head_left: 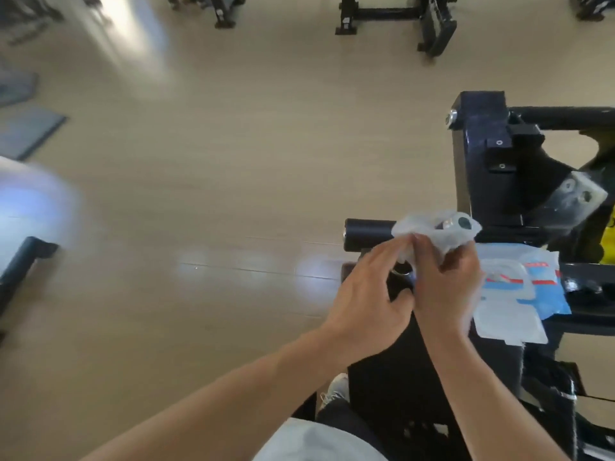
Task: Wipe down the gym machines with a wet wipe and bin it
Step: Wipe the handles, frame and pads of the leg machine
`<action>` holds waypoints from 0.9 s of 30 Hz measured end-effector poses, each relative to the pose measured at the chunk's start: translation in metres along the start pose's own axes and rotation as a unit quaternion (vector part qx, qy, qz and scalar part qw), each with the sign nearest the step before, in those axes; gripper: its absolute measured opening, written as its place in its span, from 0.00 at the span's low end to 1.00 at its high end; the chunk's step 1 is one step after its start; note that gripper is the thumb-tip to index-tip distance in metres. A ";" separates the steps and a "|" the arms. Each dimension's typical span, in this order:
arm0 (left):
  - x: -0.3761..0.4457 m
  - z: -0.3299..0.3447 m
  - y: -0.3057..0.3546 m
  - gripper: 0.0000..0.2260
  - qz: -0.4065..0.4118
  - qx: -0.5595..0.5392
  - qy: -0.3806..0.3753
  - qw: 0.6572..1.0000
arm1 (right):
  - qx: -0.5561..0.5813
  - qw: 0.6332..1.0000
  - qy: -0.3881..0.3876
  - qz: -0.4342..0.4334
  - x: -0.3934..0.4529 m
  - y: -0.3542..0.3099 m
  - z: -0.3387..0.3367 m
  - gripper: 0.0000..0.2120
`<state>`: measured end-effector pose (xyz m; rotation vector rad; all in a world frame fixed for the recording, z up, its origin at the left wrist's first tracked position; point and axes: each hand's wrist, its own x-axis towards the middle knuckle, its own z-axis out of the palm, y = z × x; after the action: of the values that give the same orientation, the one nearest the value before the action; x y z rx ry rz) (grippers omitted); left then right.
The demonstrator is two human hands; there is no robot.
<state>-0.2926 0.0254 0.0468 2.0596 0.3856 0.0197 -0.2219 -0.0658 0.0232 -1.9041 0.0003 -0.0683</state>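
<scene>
The wet wipe [436, 232] is pinched between the fingers [422, 257] of the right hand [446, 291], bunched and draped just beyond the fingertips, over the inner end of a short black bar [369, 233] on the gym machine [489, 168]. A loose edge of the same wipe is nipped by the thumb and forefinger of the left hand [362, 304], which lies just beside the right, on its left. The bar's long axis runs out leftward from the fingers, its free end pointing away from the machine's frame, so a stroke along it would be judged to go leftward; the right hand is the nearer. Just right of the right hand, a blue-and-white wipes packet [519, 294] rests on the frame. No bin is seen.
</scene>
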 end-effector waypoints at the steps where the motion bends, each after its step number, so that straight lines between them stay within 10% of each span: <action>1: 0.002 -0.001 0.002 0.33 -0.012 0.009 -0.021 1.000 | -0.023 0.999 -0.019 0.019 -0.003 0.005 0.004 0.09; 15: 0.017 -0.006 -0.025 0.36 -0.034 0.045 -0.119 0.991 | -0.057 0.996 -0.060 -0.018 0.007 -0.001 0.002 0.09; 27: 0.006 -0.011 -0.035 0.30 -0.076 -0.032 -0.020 0.996 | -0.019 1.000 -0.009 -0.004 0.006 -0.002 0.015 0.10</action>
<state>-0.2976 0.0520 0.0218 1.9588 0.5101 -0.1005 -0.2155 -0.0510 0.0200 -1.9424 -0.0192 -0.0563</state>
